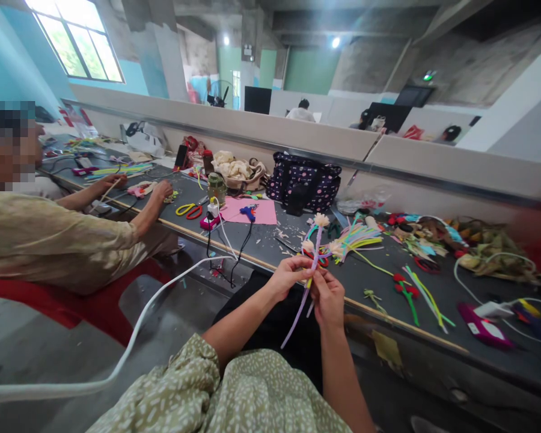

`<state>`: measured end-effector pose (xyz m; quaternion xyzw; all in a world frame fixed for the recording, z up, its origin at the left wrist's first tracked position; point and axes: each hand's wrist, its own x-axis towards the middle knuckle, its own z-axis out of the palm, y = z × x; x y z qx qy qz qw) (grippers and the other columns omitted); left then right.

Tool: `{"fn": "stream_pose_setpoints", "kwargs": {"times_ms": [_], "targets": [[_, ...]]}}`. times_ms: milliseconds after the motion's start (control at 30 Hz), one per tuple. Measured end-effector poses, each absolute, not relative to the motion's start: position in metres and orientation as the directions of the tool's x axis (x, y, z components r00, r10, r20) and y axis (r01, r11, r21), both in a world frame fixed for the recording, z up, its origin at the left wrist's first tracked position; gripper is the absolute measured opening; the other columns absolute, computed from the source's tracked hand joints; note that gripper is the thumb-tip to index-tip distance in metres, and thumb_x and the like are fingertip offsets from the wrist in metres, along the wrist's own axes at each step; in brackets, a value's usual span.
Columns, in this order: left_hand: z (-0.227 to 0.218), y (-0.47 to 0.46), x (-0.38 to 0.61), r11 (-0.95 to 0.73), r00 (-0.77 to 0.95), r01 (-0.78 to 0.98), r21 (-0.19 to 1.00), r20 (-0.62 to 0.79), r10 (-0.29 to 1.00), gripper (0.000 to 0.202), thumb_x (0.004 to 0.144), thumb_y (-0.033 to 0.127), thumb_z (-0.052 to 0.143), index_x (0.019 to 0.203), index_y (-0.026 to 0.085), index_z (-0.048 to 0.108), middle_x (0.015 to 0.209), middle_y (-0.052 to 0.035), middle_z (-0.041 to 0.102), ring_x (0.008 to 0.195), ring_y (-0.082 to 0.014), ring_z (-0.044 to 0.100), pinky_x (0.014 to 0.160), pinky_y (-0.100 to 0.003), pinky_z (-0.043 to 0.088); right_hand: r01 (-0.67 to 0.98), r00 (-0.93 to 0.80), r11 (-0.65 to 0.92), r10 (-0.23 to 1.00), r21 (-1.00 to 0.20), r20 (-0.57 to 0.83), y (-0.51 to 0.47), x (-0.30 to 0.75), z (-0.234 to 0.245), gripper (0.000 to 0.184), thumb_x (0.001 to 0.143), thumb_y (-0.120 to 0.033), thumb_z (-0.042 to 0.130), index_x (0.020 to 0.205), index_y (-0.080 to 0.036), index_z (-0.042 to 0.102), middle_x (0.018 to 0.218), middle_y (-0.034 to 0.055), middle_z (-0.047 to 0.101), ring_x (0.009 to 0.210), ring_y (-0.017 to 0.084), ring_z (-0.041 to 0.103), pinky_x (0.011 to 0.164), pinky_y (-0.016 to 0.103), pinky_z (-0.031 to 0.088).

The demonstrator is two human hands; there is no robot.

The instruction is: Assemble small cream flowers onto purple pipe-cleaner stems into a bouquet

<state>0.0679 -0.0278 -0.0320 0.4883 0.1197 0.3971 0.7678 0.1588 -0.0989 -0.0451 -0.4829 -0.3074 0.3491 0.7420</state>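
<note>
My left hand (288, 275) and my right hand (328, 296) are both closed around a small bunch of pipe-cleaner flowers (314, 248), just in front of the dark worktable's (369, 282) near edge. The bunch has cream pompom heads at the top and lilac, purple and yellow stems. The long lilac stem hangs down past my hands toward my lap. Behind the bunch, a fan of loose coloured pipe cleaners (358, 237) lies on the table.
A person in a beige top sits to my left, hands on the table (157, 192). Yellow and red scissors (189, 210), a blue glue gun (249, 211) on pink paper, a dotted bag (303, 180), red flower stems (406, 291), cables and a purple glue gun (482, 328) lie about.
</note>
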Motion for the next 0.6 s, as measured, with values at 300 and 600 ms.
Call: {"fn": "stream_pose_setpoints", "kwargs": {"times_ms": [300, 600], "targets": [[-0.044, -0.033, 0.070, 0.283, 0.747, -0.444, 0.850, 0.177, 0.641, 0.051, 0.059, 0.030, 0.082, 0.105, 0.016, 0.066, 0.089, -0.0061, 0.067, 0.076, -0.0137, 0.060, 0.074, -0.026, 0.045, -0.145, 0.682, 0.315, 0.719, -0.938, 0.136, -0.098, 0.163, -0.050, 0.032, 0.072, -0.043, 0.069, 0.083, -0.016, 0.057, 0.059, -0.0049, 0.050, 0.042, 0.003, 0.031, 0.039, 0.017, 0.023], [-0.033, -0.032, 0.069, 0.153, 0.655, -0.421, 0.894, 0.183, 0.733, 0.038, 0.067, 0.037, 0.076, 0.095, 0.013, 0.069, 0.088, -0.0073, 0.068, 0.077, -0.0141, 0.060, 0.075, -0.025, 0.044, 0.214, 0.720, 0.277, 0.603, -0.937, 0.343, -0.098, 0.160, -0.055, 0.029, 0.077, -0.044, 0.063, 0.082, -0.015, 0.061, 0.071, 0.0016, 0.061, 0.063, 0.013, 0.054, 0.060, 0.025, 0.044]]}}
